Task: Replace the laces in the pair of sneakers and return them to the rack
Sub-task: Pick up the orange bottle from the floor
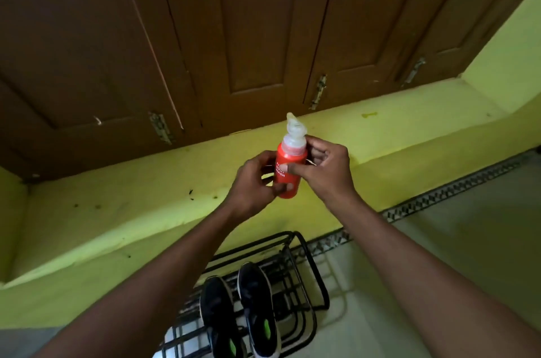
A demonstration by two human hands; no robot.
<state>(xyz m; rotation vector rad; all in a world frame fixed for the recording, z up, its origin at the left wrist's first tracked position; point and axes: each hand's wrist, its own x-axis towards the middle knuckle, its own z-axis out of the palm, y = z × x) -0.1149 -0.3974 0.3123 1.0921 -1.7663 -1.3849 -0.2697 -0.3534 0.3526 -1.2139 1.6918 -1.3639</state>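
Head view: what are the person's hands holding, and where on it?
A red bottle, held by both: left hand round its lower body, right hand on its upper body below the clear cap.

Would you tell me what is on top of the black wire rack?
A pair of black sneakers rests on the rack's top wires. The left forearm covers the rack's left end.

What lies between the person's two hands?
A red bottle lies there. The left hand and the right hand both grip it, as the head view shows.
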